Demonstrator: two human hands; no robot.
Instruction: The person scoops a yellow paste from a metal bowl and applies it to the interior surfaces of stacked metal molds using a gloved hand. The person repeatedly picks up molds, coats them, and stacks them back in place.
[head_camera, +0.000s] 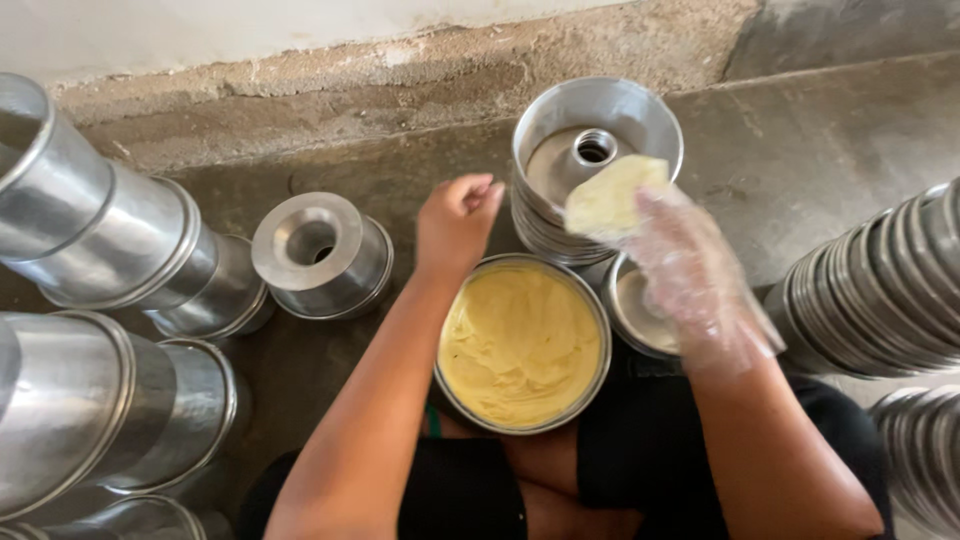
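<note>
My right hand (690, 275), in a clear plastic glove, holds a lump of pale yellow butter (608, 198) over a stack of metal tube pans (640, 120). The top pan shows its centre tube (594, 148). My left hand (455, 222) is bare, fingers loosely curled, holding nothing, just left of that stack. Below both hands, on my lap, sits a round metal tin of yellow butter (520, 345). A small metal lid (632, 318) lies to the right of the tin, partly under my right hand.
One tube pan (318, 255) rests upside down on the concrete floor at left. Long nested rows of pans lie on their sides at far left (100, 240) and far right (880, 290). A rough wall base runs along the top.
</note>
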